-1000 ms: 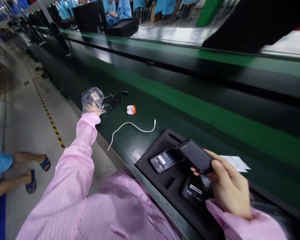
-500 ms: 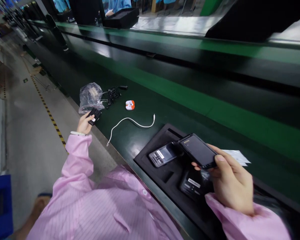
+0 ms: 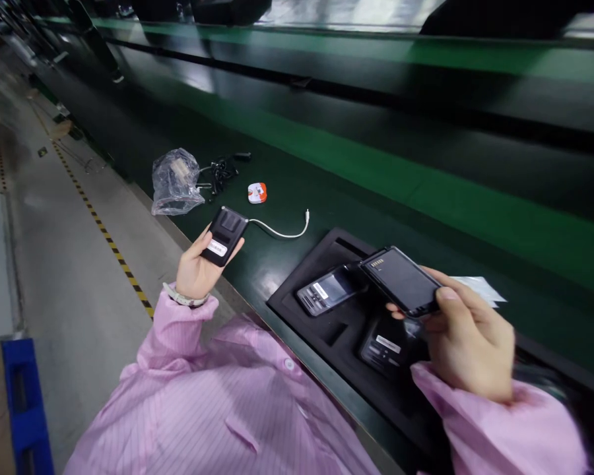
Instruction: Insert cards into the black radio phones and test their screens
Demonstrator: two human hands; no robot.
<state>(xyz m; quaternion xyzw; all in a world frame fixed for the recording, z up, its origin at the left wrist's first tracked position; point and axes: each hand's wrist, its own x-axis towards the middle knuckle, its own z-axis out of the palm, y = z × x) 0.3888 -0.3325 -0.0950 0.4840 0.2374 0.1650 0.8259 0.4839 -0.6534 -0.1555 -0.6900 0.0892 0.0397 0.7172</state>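
My left hand point(image 3: 198, 269) grips a flat black rectangular module point(image 3: 226, 232) with a white label, thumb on its face. Its exact kind does not show. My right hand point(image 3: 468, 330) is closed round a black handheld device point(image 3: 403, 282), tilted, with a row of gold contacts near its far end. Below that device lies a black foam tray point(image 3: 290, 290). One keypad handheld point(image 3: 327, 290) with a screen and label rests on the tray, and a second keypad handheld point(image 3: 381, 346) sits closer to me, partly shaded. A white cable point(image 3: 287, 235) passes behind the module, hiding part of it.
A clear plastic bag point(image 3: 177, 181) lies at the bench's left edge, beside a bundle of black cable point(image 3: 222, 173). A small white-and-orange case point(image 3: 257, 192) is to their right. White sheets point(image 3: 480, 290) lie beyond my right hand. A blue pallet point(image 3: 27, 402) stands on the floor.
My left hand has moved right, from beside the plastic bag toward the white cable, and turned the module so its labelled face shows. My right hand still holds the handheld device, nearly unmoved.
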